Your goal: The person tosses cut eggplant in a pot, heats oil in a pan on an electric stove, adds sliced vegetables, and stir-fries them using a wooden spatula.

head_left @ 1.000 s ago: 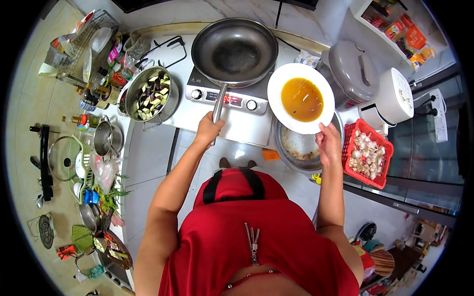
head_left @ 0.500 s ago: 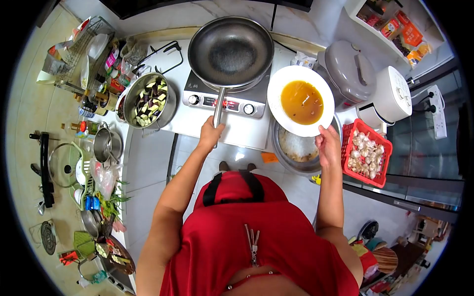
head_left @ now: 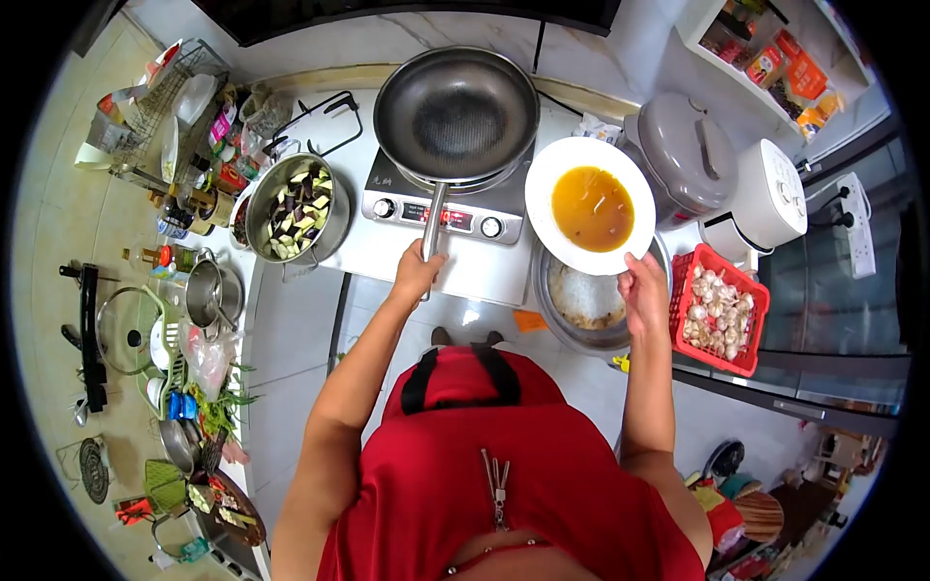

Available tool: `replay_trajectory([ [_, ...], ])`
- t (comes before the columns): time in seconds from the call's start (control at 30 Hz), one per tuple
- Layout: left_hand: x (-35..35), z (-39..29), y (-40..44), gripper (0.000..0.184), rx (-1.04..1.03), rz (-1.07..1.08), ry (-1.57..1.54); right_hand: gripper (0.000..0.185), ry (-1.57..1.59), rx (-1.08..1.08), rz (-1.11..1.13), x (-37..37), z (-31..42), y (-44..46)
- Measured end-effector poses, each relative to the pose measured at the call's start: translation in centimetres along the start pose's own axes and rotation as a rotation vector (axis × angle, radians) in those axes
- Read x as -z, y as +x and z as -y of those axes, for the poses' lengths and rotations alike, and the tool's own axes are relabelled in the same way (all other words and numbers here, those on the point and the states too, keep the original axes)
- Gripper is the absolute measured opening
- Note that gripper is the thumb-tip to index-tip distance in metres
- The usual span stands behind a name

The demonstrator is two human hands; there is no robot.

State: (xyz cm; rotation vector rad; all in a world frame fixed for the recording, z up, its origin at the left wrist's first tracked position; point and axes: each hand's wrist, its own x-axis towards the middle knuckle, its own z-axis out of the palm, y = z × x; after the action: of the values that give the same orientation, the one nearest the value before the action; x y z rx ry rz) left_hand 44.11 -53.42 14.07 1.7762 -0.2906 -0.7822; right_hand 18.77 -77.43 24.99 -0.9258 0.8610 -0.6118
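My left hand (head_left: 418, 271) is wrapped round the handle of a dark frying pan (head_left: 456, 114), which is over the induction cooker (head_left: 441, 215) with a lit red display. Nothing shows inside the pan. In my right hand (head_left: 645, 289) is the lower rim of a white plate (head_left: 554, 232), pinched and held level above a metal basin (head_left: 581, 329). Orange-brown liquid (head_left: 593, 208) with small bits fills the plate's middle. Left of the cooker, a steel pot (head_left: 337, 215) holds cut eggplant pieces (head_left: 298, 213).
A red basket (head_left: 759, 334) of garlic stands right of the basin, near a white rice cooker (head_left: 768, 194) and a grey lidded cooker (head_left: 681, 145). Bottles, a small pot (head_left: 211, 290) and greens crowd the left counter. A shelf (head_left: 712, 58) juts out at upper right.
The view has shifted slightly, so the counter items sit a little lower than half a second ago. Both hands keep their holds on the pan handle and the plate.
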Motion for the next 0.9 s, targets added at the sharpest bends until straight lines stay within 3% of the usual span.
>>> replay_trajectory([
  [0.3, -1.3, -3.0, -2.9, 0.015, 0.099, 0.051, -0.082, 0.018, -0.011, 0.025, 0.051, -0.1, -0.2, 0.9],
  [0.63, -1.6, -3.7, -3.7, 0.018, 0.096, 0.126, -0.141, 0.018, -0.043, 0.016, 0.076, -1.8, 0.1, 2.0],
  [0.9, -1.2, -4.3, -4.9, 0.031, 0.038, 0.065, -0.127, 0.016, -0.040, 0.022, 0.099, -3.1, 0.3, 3.3],
])
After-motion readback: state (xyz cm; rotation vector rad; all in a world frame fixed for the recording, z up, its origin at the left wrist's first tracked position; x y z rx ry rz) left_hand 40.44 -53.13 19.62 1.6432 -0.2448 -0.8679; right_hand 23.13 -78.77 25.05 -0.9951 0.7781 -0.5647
